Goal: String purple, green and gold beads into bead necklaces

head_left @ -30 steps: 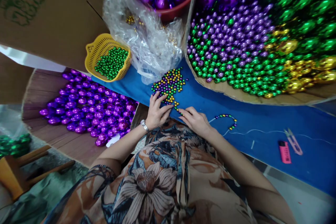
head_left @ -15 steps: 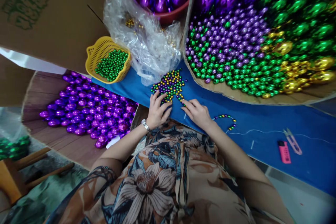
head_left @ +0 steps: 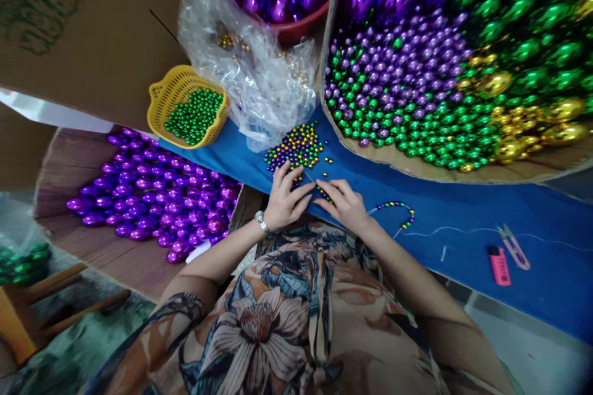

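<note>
A small pile of purple, green and gold beads [head_left: 299, 143] lies on the blue cloth in front of my hands. My left hand [head_left: 286, 199], with a metal-banded watch [head_left: 260, 221] on its wrist, rests at the pile's near edge with its fingers apart. Close beside it, my right hand [head_left: 345, 205] pinches what looks like a thin needle [head_left: 310, 177], pointing toward the left fingers. A few beads [head_left: 325, 192] show under the right fingers; whether they are strung is unclear. Right of that hand, a curved string of beads [head_left: 410, 213] lies with white thread [head_left: 445, 231] trailing away.
A pink lighter [head_left: 499, 265] and thread snips [head_left: 515, 247] lie at right. Behind stand a yellow basket [head_left: 160, 102] of green beads, a plastic bag [head_left: 259, 92] and a red bowl [head_left: 301, 29] of purple balls. Cardboard [head_left: 407, 171] bearing beads borders the right; purple beads [head_left: 152, 197] fill the left.
My right hand has drawn slightly toward me, and the thin needle now shows between my hands. My left hand has shifted a little right and nearer. A few beads now lie apart from the pile.
</note>
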A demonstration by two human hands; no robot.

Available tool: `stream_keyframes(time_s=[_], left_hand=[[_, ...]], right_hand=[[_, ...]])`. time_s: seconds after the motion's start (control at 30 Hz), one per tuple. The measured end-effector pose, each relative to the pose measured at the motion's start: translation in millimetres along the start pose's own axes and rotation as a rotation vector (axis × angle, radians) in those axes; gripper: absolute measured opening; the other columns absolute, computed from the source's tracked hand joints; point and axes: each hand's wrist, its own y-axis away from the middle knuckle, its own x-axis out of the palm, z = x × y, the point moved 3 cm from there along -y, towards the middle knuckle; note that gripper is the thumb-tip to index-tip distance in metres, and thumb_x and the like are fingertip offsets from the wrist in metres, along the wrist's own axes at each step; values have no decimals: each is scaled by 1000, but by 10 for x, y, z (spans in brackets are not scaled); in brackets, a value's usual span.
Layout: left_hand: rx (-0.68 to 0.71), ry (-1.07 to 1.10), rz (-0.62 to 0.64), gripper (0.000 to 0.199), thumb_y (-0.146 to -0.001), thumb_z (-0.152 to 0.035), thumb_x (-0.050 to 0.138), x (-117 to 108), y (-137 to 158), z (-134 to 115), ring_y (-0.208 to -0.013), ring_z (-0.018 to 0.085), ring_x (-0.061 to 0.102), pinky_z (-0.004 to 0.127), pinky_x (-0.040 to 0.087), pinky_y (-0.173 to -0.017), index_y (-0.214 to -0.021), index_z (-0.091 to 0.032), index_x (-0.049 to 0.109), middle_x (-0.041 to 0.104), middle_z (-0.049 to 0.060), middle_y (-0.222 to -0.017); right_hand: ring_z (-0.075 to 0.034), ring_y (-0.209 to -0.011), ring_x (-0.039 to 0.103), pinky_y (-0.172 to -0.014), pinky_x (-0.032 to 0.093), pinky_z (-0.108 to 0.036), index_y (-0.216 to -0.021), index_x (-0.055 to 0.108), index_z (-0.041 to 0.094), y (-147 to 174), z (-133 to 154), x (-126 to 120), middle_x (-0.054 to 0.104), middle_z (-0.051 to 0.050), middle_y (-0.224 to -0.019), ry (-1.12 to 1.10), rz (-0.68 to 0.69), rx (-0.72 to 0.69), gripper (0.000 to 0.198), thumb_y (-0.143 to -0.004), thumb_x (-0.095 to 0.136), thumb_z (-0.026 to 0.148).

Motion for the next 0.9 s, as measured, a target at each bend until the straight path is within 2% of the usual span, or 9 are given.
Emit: stream_keyframes(time_s=[0.27, 0.7, 0.9], left_hand=[[-8, -7, -111, 24, -90, -26, 56, -82, -56, 60, -142, 32, 30, 58, 32, -113, -111, -21, 65, 53, 12, -133], [-68, -30, -83, 22, -91, -28, 54, -51, -55, 138, -142, 31, 30, 59, 30, -113, -109, -23, 65, 55, 10, -132], [7, -85, -52, 29, -90, -26, 54, 31, -141, 5, -145, 32, 23, 61, 26, -114, -118, -26, 63, 50, 10, -137]], right_hand=[[-14, -90, 66, -75, 55, -22, -127, 60, 20, 5, -50, -14, 68, -7, -103, -71, 39, 53, 43, -94, 53, 46], [-13, -88, 67, -72, 54, -22, -122, 61, 18, 73, -84, -108, 69, -7, -101, -47, 23, 66, 39, -94, 53, 43], [-12, -82, 66, -66, 51, -20, -117, 65, 18, 175, -120, -253, 69, -5, -96, 36, 9, 73, 33, -94, 54, 40]])
